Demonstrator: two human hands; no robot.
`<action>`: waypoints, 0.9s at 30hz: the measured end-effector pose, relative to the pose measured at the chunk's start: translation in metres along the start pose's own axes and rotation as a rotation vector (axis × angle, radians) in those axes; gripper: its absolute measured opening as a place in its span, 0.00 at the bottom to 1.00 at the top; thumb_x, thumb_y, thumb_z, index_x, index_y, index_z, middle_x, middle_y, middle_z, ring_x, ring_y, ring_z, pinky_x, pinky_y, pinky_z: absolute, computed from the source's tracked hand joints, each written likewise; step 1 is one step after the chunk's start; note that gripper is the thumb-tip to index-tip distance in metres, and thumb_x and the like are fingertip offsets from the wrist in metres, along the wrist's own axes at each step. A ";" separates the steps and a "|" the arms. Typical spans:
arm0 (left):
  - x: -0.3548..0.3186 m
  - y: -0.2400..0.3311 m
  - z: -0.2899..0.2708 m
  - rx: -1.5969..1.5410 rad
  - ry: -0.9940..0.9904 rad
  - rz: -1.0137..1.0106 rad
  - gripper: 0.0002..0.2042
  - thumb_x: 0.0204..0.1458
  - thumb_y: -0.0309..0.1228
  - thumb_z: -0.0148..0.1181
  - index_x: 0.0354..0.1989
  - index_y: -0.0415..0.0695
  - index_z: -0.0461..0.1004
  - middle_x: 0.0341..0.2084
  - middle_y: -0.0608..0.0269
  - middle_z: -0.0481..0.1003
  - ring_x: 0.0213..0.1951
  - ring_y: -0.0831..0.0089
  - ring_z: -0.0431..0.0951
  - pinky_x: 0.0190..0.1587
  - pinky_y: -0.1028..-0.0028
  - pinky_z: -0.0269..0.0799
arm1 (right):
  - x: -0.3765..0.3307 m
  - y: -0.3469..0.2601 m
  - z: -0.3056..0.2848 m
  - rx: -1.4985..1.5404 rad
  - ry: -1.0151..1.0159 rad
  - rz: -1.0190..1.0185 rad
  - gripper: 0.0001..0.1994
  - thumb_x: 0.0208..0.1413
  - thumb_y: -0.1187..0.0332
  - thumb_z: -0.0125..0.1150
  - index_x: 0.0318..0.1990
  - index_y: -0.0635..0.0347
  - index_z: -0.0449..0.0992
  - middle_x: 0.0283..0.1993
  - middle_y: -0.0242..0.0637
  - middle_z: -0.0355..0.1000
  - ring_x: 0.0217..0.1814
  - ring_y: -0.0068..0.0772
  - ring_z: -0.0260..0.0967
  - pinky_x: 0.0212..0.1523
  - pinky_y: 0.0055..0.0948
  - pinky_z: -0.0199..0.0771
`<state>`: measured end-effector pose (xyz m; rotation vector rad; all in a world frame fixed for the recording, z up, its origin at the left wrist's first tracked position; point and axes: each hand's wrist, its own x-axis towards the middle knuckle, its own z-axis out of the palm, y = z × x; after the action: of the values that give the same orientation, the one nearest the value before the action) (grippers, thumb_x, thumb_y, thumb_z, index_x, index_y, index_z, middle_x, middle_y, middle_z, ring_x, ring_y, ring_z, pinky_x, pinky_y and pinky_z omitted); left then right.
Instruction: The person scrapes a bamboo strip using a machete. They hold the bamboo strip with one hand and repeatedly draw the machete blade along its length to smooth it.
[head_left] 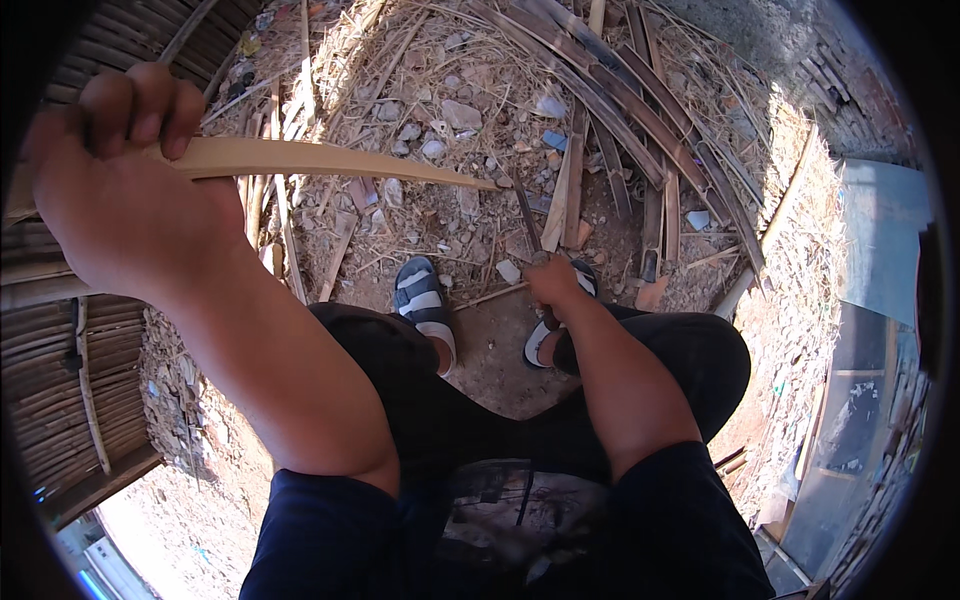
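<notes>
My raised left hand [140,190] is closed round a long, pale bamboo strip [320,158] at the far left. The strip runs rightward across the view and tapers to a thin end. My right hand [553,283] is down in front of my right foot, its fingers wrapped round the handle of what looks like a knife. From that fist a narrow, dark blade [525,215] points up and away, its tip close to the strip's thin end. Whether the two touch, I cannot tell. The handle is mostly hidden by my fingers.
Split, dark bamboo lengths [640,100] lie heaped at the far right. Stones [460,114] and dry straw litter the ground around my sandalled feet [420,290]. A slatted bamboo wall [45,380] stands at left; a grey sheet panel [885,235] leans at right.
</notes>
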<state>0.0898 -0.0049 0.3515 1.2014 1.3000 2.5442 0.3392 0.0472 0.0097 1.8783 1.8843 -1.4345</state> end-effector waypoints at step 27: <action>0.011 0.009 -0.030 -0.375 -0.397 -0.383 0.19 0.55 0.46 0.59 0.21 0.52 0.59 0.21 0.71 0.57 0.28 0.77 0.58 0.31 0.75 0.52 | -0.076 -0.090 -0.029 0.194 0.130 -0.527 0.24 0.50 0.62 0.63 0.51 0.69 0.71 0.39 0.56 0.77 0.44 0.58 0.76 0.45 0.44 0.73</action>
<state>0.0648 -0.0268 0.3543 1.1619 0.8226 2.0246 0.2966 0.0313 0.1223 1.6523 2.5226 -1.7235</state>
